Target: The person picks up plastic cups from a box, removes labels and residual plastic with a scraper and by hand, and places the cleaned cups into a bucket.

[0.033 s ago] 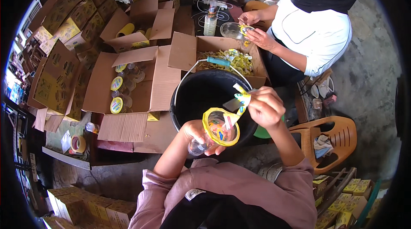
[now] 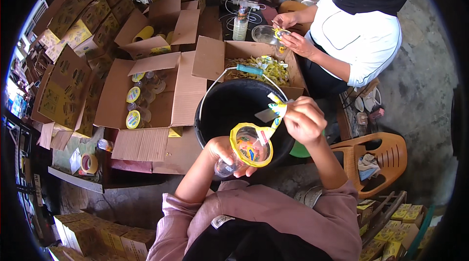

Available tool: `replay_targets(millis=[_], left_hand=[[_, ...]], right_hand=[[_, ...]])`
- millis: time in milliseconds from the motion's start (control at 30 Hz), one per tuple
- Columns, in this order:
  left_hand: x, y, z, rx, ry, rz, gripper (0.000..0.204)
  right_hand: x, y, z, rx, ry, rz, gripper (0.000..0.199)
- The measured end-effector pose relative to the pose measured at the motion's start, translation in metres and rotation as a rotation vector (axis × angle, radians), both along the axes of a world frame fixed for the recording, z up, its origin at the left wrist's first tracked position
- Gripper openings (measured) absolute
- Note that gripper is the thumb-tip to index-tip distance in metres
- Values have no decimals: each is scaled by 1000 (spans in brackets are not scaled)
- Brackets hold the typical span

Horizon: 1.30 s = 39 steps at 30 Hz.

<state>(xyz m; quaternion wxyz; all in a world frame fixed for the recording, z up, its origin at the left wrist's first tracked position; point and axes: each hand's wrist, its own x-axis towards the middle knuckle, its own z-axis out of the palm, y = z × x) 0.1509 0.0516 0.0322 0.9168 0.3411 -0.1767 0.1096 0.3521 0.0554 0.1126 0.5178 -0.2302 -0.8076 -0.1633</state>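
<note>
My left hand [image 2: 222, 151] is closed round a clear plastic cup [image 2: 250, 149] with coloured prints, tilted with its mouth up toward me. Yellow film [image 2: 235, 136] rings the cup's rim. A yellow and white film strip [image 2: 266, 134] runs from the rim up to my right hand [image 2: 305, 120], whose fingers are pinched on it. A flat grey piece [image 2: 266, 115], perhaps a blade, sticks out beside those fingers; its other end is hidden. Both hands are over the near edge of a black bucket [image 2: 229, 100] with a wire handle and teal grip.
An open carton [image 2: 183, 90] at the left holds several lidded cups [image 2: 133, 95]. Behind the bucket, a box [image 2: 210, 61] holds yellow film scraps [image 2: 273, 71]. A co-worker [image 2: 366, 31] handles a cup at the far right. An orange chair [image 2: 391, 156] stands right; tape [image 2: 89, 164] lies left.
My right hand has shifted slightly to the right, drawing the film strip a little farther from the cup's rim. My left hand and the cup stay nearly in place.
</note>
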Motion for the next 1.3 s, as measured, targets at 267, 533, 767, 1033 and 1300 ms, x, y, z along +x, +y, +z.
replay_targets(millis=[267,533,767,1033,1300], left_hand=[[-30,-5,18,283,303,248,67],[-43,-14,26,702,457,985,64],[-53,-24,-3,299,408,1289,61],[-15,-34,-23,517,522,1506,60],[-13,-30,-26,557,537,1543,57]], right_hand=[[-5,8,-19,-345,-9,-151,14],[-12,0,-33,-332,-261,-200,34],[-12,3,-27,-335,-224,-190,21],[-24,92,18,-332,-146,-200,10],[-33,238,-18,-595,-1011,-689,15]])
